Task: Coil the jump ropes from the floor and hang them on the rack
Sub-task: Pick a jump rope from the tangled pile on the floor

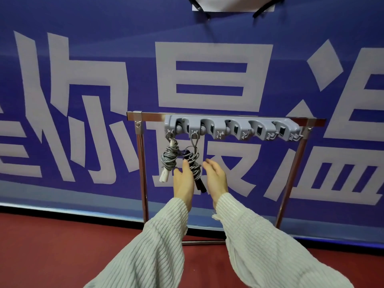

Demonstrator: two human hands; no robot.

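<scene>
Two coiled grey ropes [182, 159] hang from hooks at the left end of a grey plastic rack [232, 128] on a chrome frame [141, 163]. Left hand [184, 180] touches one coil, fingers straight; right hand [215, 179] spread beside it. Blue banner [104, 59], large white Chinese characters.

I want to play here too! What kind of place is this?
Probably a sports hall or gym. There is a red floor, a big blue banner along the wall, and coiled jump ropes hanging on a grey hook rack.
</scene>
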